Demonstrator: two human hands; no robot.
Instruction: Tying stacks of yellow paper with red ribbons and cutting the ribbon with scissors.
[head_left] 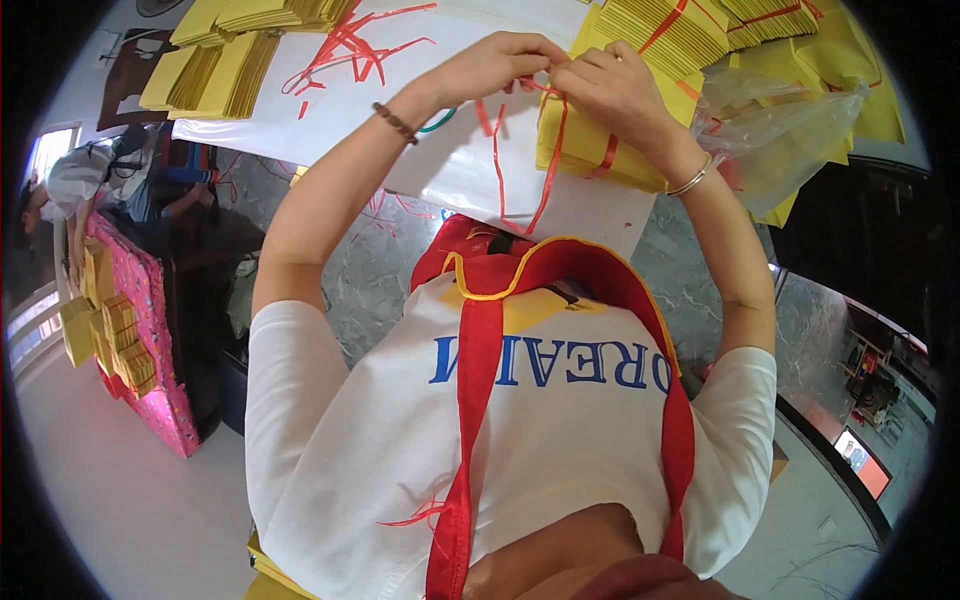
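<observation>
Both my hands meet at the far middle, above the white tabletop (430,172). With its fingers bent together, my left hand (500,66) grips a thin red strip (555,165). My right hand (622,95) pinches the same strip just to the right, over a stack of yellow paper pieces (572,148). From my fingers the strip hangs in a long loop toward the table's near edge. Another red band (606,156) lies across the stack's near side. My fingers hide where the strip's ends cross.
Banded yellow bundles (660,32) lie far right, beside a clear plastic bag (780,120). More yellow stacks (215,75) sit far left, near loose red strips (355,45). Leftward, another person (80,180) is at a pink-covered table (150,300) with yellow bundles.
</observation>
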